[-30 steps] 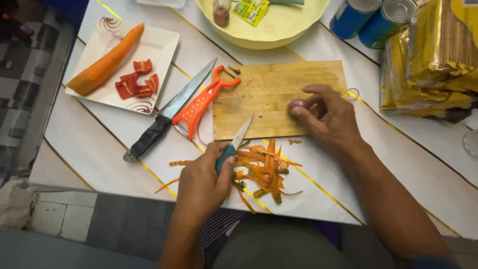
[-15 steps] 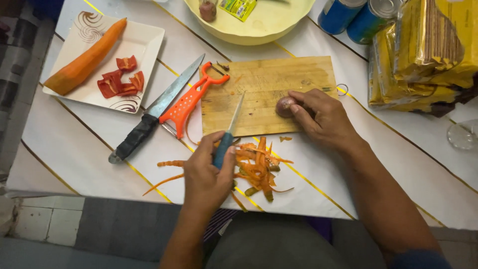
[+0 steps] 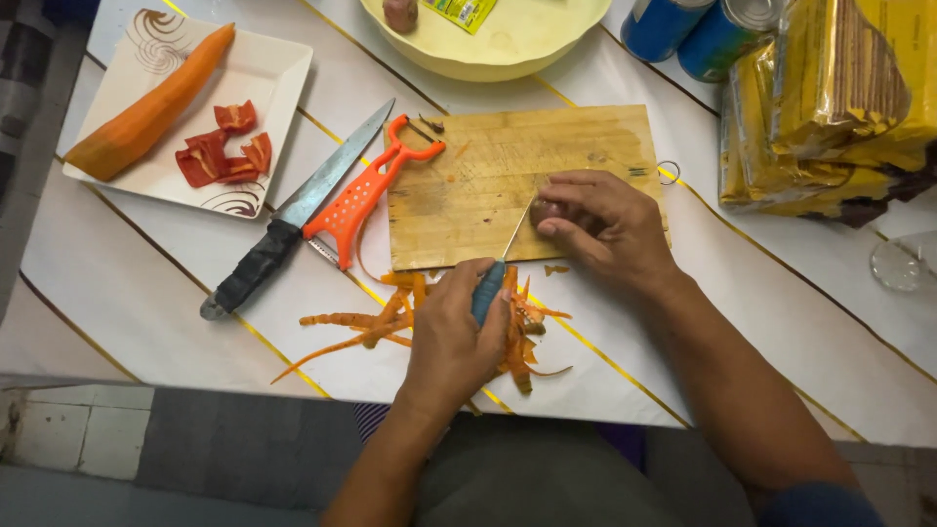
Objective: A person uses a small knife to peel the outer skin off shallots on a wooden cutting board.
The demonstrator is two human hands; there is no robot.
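Note:
My left hand (image 3: 451,344) grips a small knife with a blue handle (image 3: 487,291); its thin blade reaches up to a small brownish-purple bulb (image 3: 543,211). My right hand (image 3: 607,226) pins that bulb down on the wooden cutting board (image 3: 488,181), fingertips curled over it. The blade touches the bulb's left side. A heap of orange carrot peelings (image 3: 390,317) lies on the white table below the board, partly under my left hand.
An orange peeler (image 3: 363,195) and a large black-handled knife (image 3: 293,215) lie left of the board. A white square plate (image 3: 264,73) holds a peeled carrot (image 3: 146,102) and red pepper pieces (image 3: 223,146). A yellow bowl (image 3: 508,44), blue cans (image 3: 683,29), yellow packets (image 3: 830,107) stand behind.
My left hand has brought the small knife up and right until its blade meets the bulb. My right hand has stayed on the bulb on the board.

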